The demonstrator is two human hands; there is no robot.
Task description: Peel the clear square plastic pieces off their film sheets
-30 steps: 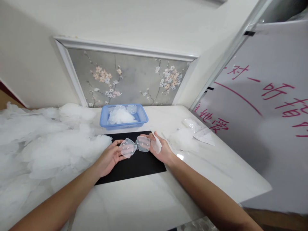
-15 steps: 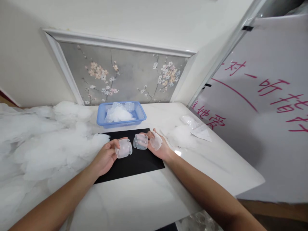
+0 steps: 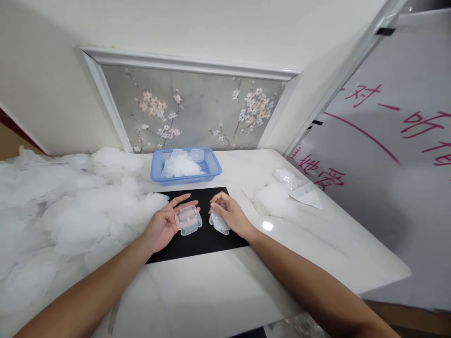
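My left hand (image 3: pixel 162 226) is palm up over the black mat (image 3: pixel 197 246), fingers stretched out, holding a squarish translucent plastic piece (image 3: pixel 189 220) with rounded tabs on its edges. To the right of it, my right hand (image 3: pixel 230 213) pinches frosted plastic pieces (image 3: pixel 220 222) of similar shape between thumb and fingers. They seem to overlap, and the fingers partly hide them. A small gap separates the two hands.
Behind the mat stands a blue plastic basket (image 3: pixel 186 180) with whitish translucent pieces inside. Cloudy white bundles (image 3: pixel 84 211) cover the table's left side. Another white heap (image 3: pixel 275 201) and a clear bag (image 3: pixel 303 191) lie at right. A framed floral panel (image 3: pixel 200 108) is on the wall.
The piece in my left hand has a different look and tilt, and those fingers have stretched out. My right hand has turned over from palm up, its pieces now gathered together.
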